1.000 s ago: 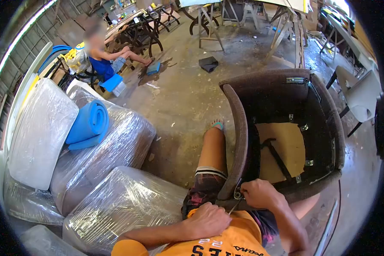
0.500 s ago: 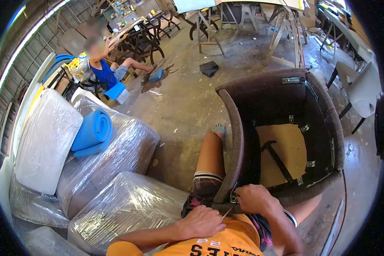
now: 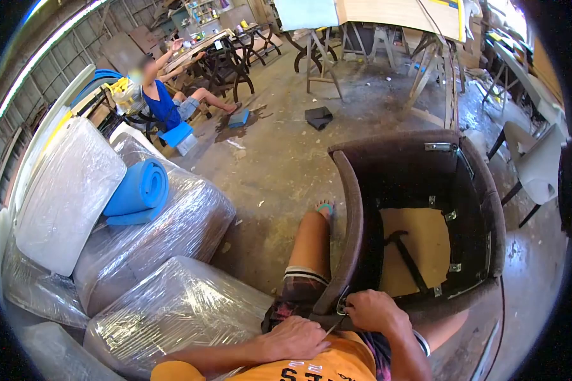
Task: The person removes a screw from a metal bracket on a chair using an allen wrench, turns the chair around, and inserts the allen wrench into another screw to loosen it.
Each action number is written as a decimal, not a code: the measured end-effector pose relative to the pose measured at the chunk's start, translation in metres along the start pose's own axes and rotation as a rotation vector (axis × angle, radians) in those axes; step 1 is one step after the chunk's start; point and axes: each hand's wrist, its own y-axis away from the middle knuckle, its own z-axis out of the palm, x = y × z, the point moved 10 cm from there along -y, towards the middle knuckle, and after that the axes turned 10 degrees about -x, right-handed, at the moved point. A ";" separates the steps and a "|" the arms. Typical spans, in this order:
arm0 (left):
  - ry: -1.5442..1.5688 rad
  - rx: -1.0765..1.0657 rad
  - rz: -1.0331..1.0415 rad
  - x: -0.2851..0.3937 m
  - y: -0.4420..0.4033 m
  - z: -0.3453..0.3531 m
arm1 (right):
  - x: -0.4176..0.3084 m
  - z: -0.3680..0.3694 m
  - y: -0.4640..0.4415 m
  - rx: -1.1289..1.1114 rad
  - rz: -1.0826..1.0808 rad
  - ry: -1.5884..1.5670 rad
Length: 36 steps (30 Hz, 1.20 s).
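A dark brown upholstered chair frame [image 3: 352, 209] lies across my lap, with metal brackets inside. A hammer [image 3: 408, 259] rests within it on a brown board [image 3: 432, 235]. My right hand [image 3: 376, 311] is closed at the near left corner of the frame, beside a small metal bracket [image 3: 342, 301]; what its fingers pinch is too small to make out. Against my orange shirt [image 3: 292, 369], my left hand [image 3: 297, 338] is closed around the end of a thin metal tool [image 3: 334, 326], whose shaft points toward the bracket.
Plastic-wrapped furniture [image 3: 178, 311] fills the left side, with a rolled blue mat [image 3: 140, 189] on it. A seated person in blue [image 3: 161, 105] is farther back. Trestle tables [image 3: 400, 18] stand at the back, a grey chair [image 3: 535, 159] at the right.
The chair frame sits slightly lower and more to the left in view. Both hands have shifted slightly left and down with it. The seated person has raised their arms toward the table.
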 end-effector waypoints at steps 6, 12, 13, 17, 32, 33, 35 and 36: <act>0.041 -0.035 -0.029 -0.002 -0.003 0.002 | 0.001 -0.002 0.002 0.020 -0.012 -0.016; 0.048 -0.031 -0.027 -0.003 -0.003 0.005 | 0.002 -0.002 0.001 -0.004 -0.005 -0.017; 0.049 -0.021 -0.034 -0.005 -0.003 0.006 | 0.001 -0.002 0.001 -0.001 -0.017 -0.008; 0.064 -0.020 -0.046 -0.004 -0.002 0.004 | 0.000 -0.003 0.001 0.006 -0.007 0.012; 0.087 0.045 -0.003 -0.005 -0.002 0.003 | -0.002 -0.005 0.001 -0.012 0.009 -0.007; 0.097 0.019 -0.013 -0.004 -0.001 0.001 | -0.001 -0.004 0.001 -0.010 0.006 -0.009; 0.106 -0.010 -0.025 -0.004 -0.001 -0.002 | -0.001 -0.004 0.000 -0.009 0.001 -0.014; 0.108 -0.047 -0.033 -0.005 -0.001 0.000 | -0.002 -0.005 0.000 -0.006 -0.003 -0.020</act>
